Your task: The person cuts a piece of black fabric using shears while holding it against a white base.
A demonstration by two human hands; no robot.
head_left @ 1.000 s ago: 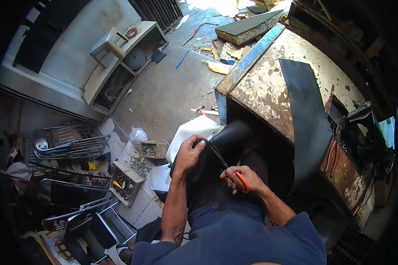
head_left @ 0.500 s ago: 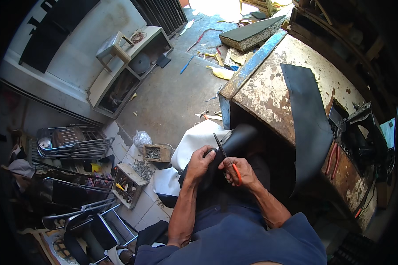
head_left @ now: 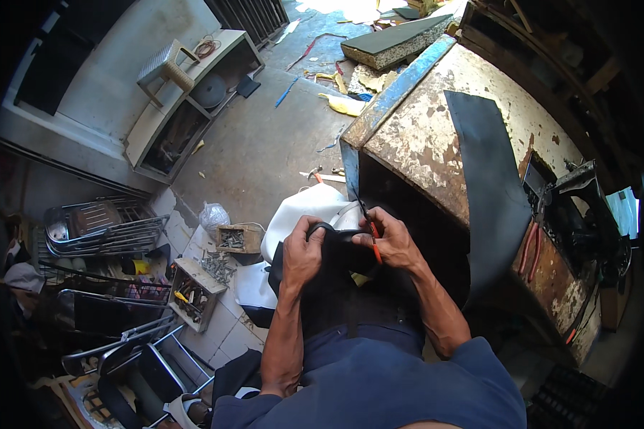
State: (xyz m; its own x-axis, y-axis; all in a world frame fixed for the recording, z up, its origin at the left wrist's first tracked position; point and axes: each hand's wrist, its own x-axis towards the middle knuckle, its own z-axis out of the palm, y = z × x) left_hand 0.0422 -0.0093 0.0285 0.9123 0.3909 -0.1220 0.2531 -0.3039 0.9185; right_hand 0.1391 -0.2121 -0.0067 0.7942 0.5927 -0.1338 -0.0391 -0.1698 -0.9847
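My left hand (head_left: 302,256) is closed on the rolled edge of a piece of black upholstery sheet (head_left: 345,234), which stretches across to my right hand over my lap. In my right hand (head_left: 397,247) is a pair of scissors (head_left: 376,245) with orange handles and dark blades pointing up and away. The right thumb seems to press on the black sheet as well. White sheet material (head_left: 300,207) lies bunched just beyond my hands. Dark cloth and shadow hide the lower part of the black sheet.
A worn, paint-flaked workbench (head_left: 415,146) stands at the right, with a long black sheet (head_left: 490,171) draped over its edge. Red-handled pliers (head_left: 529,250) and a sewing machine (head_left: 579,214) are beside it. Wooden boxes (head_left: 197,293) and metal chair frames (head_left: 93,236) crowd the left.
My hands have moved apart, drawing the black sheet between them. The scissors have turned more upright, and the black flap that was swinging at the right is lowered. The view has shifted slightly.
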